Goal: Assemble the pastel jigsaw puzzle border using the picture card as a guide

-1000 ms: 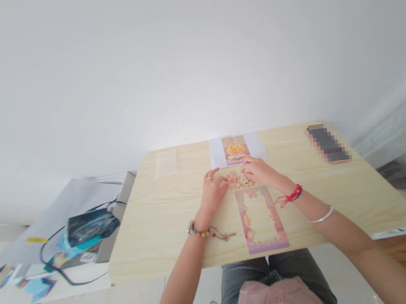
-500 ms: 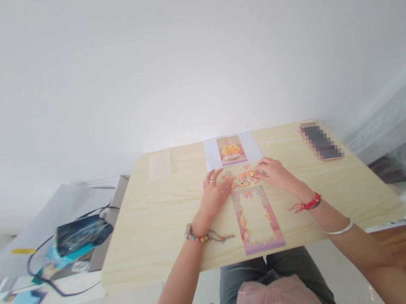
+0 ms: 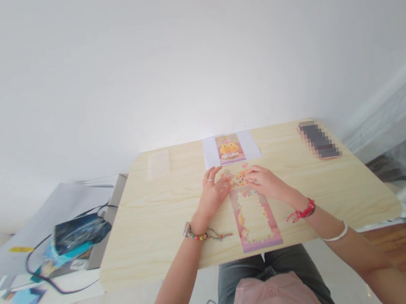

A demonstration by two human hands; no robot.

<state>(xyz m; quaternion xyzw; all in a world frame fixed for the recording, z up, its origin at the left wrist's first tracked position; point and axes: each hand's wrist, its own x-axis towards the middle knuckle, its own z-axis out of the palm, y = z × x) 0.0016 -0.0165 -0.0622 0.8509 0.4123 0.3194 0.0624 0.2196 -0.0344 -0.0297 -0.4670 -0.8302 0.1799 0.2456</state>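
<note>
Fingers of the left hand and right hand rest spread on a heap of loose puzzle pieces between them; whether either pinches a piece cannot be told. The pink puzzle frame lies just nearer than the hands, the duck picture just beyond them.

Bright, even daylight fills the frame; the white wall in the upper half looks washed out. Shadows on the worktop are faint. Straight lines bend towards the edges, and the lower left corner is smeared with blur.
</note>
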